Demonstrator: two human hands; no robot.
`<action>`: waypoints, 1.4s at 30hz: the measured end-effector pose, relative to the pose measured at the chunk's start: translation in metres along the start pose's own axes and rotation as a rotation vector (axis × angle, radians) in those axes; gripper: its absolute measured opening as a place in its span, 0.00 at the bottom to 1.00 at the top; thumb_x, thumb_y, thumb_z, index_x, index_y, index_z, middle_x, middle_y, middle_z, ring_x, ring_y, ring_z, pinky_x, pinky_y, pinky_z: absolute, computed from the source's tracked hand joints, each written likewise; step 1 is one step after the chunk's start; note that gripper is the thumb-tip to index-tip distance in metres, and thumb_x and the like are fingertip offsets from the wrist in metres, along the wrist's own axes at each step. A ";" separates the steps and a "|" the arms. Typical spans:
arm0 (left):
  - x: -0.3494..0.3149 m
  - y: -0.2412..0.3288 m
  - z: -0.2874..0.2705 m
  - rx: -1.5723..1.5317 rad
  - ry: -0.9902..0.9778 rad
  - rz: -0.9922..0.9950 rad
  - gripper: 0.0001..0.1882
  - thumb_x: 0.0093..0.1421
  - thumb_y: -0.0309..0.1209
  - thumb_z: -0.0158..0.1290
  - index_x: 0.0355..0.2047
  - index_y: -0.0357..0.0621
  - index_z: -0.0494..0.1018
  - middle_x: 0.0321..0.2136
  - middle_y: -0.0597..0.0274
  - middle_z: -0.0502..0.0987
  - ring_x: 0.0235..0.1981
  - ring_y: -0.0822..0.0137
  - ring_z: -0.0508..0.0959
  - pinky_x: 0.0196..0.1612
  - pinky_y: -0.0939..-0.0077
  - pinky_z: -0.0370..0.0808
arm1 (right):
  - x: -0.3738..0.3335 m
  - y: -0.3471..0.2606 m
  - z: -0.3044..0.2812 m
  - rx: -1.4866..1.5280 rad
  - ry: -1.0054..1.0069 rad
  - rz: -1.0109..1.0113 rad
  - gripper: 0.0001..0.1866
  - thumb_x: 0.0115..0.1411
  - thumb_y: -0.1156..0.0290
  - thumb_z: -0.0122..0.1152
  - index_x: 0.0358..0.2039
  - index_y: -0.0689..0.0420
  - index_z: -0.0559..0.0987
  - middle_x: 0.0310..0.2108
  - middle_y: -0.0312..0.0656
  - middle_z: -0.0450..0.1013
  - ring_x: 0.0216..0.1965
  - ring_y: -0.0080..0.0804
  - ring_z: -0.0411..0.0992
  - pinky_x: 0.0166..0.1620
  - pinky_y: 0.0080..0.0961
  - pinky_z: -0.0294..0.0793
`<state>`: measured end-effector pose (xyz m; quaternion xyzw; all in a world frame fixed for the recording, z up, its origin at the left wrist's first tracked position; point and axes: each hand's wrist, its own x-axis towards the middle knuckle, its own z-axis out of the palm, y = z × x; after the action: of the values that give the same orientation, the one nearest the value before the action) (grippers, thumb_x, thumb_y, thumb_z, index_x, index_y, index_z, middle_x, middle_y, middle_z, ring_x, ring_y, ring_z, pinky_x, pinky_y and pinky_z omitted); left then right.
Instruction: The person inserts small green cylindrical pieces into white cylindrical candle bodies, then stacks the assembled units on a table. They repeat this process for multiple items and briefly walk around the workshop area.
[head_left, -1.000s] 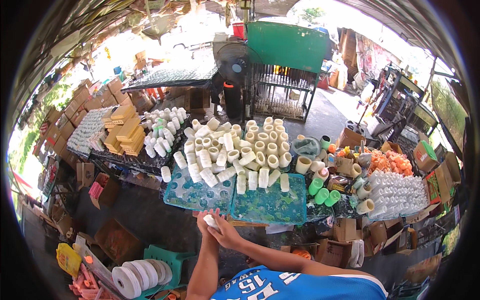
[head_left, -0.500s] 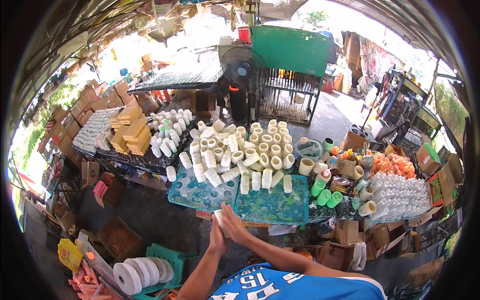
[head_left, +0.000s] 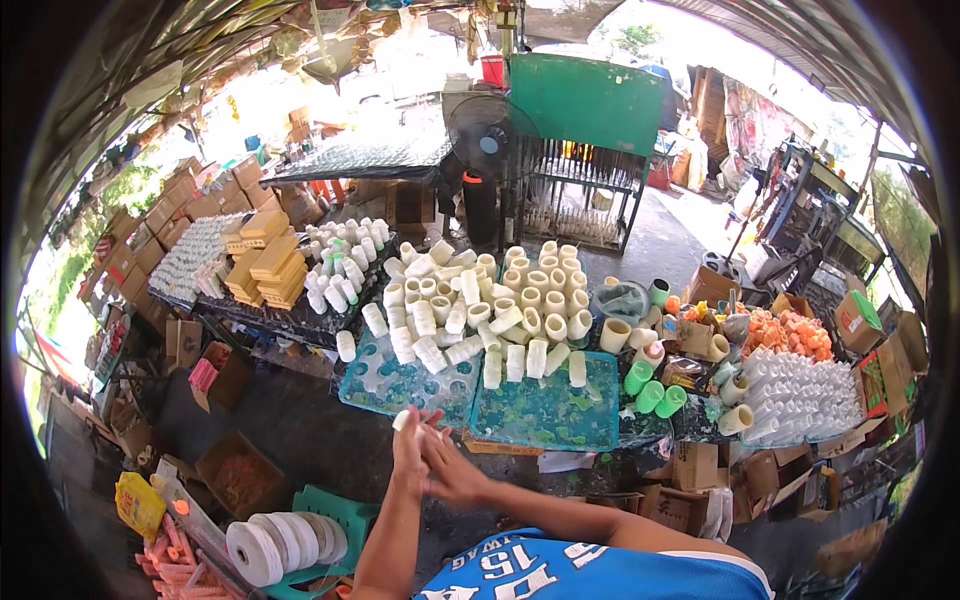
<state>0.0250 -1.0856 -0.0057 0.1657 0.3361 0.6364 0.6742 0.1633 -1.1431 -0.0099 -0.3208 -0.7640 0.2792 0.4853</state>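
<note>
In front of my body, just short of the blue-green trays, my left hand [head_left: 408, 462] is raised with a white hollow-looking cylinder [head_left: 402, 420]. Only one end of it shows, beside the thumb; the fingers hide the rest. My right hand [head_left: 455, 473] lies against the left one with its fingers stretched out and somewhat blurred. Beyond them, many cream hollow cylinders [head_left: 440, 310] are heaped and stood on end on the table. A few stand on the rear part of the right blue-green tray [head_left: 545, 425]. The left tray [head_left: 400, 385] has whitish residue on it.
Green cups [head_left: 648, 397], clear plastic cups [head_left: 800, 395] and orange pieces [head_left: 795, 335] are on the right. Yellow blocks [head_left: 268, 260] are stacked at the left. A green stool [head_left: 345, 515] carries white rolls [head_left: 265, 550]. A black fan [head_left: 490, 145] stands behind the table.
The cylinder, earlier between both palms, has gone left and tilted with my left hand. My right hand has slid lower against the left, fingers more spread.
</note>
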 end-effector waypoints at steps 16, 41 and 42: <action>0.016 0.030 0.003 0.188 -0.077 0.283 0.30 0.75 0.54 0.48 0.58 0.37 0.70 0.56 0.50 0.80 0.54 0.57 0.82 0.58 0.64 0.78 | -0.080 0.061 0.012 -0.099 -0.722 0.192 0.44 0.70 0.53 0.61 0.76 0.63 0.54 0.76 0.67 0.48 0.76 0.62 0.50 0.76 0.48 0.49; -0.029 -0.064 0.003 0.167 0.061 -0.118 0.26 0.74 0.54 0.49 0.52 0.42 0.75 0.42 0.59 0.80 0.43 0.66 0.82 0.46 0.69 0.80 | -0.036 0.058 -0.024 0.275 -0.162 0.687 0.34 0.71 0.44 0.58 0.62 0.61 0.73 0.51 0.55 0.79 0.53 0.47 0.79 0.55 0.38 0.74; -0.026 -0.066 0.000 0.237 0.064 -0.092 0.24 0.74 0.52 0.49 0.50 0.42 0.75 0.40 0.59 0.80 0.42 0.65 0.82 0.45 0.68 0.81 | -0.043 0.061 -0.021 0.335 -0.127 0.772 0.33 0.68 0.44 0.63 0.59 0.62 0.76 0.47 0.55 0.81 0.48 0.44 0.81 0.51 0.37 0.77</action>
<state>0.0759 -1.1194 -0.0424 0.2082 0.4377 0.5655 0.6673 0.2103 -1.1346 -0.0711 -0.4823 -0.5600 0.5800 0.3427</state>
